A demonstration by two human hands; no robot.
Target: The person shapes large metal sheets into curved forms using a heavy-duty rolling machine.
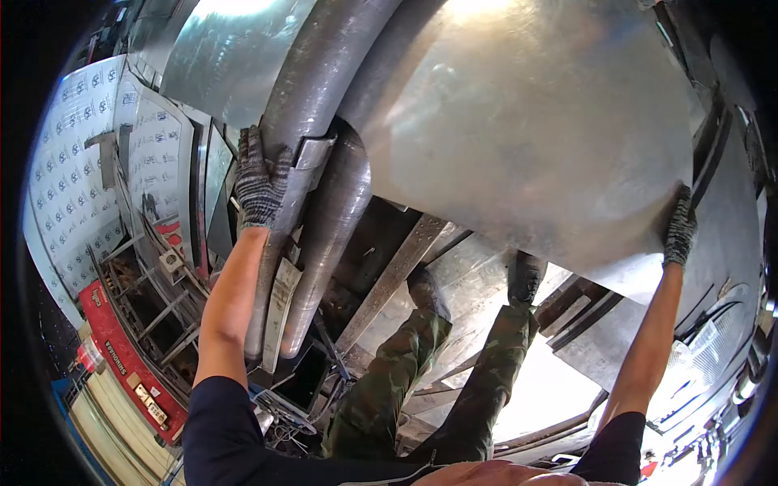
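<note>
A large grey metal sheet (535, 146) spans the upper middle and right. My right hand (681, 225), in a dark striped knit glove, is at the sheet's lower right edge, its fingers wrapped round that edge. On the left, my left hand (261, 180), in a matching glove, lies on a long metal roller (312, 89), fingers spread. Beside it a bent metal piece (314, 152) sits against the roller. A second roller (336, 219) runs alongside, partly under the sheet.
A red machine panel (130, 364) stands at the lower left, near white printed sheets (73, 170). My legs in camouflage trousers and dark boots are below. A rusty metal bar (393, 279) runs beside my feet. Cables lie at the lower middle left.
</note>
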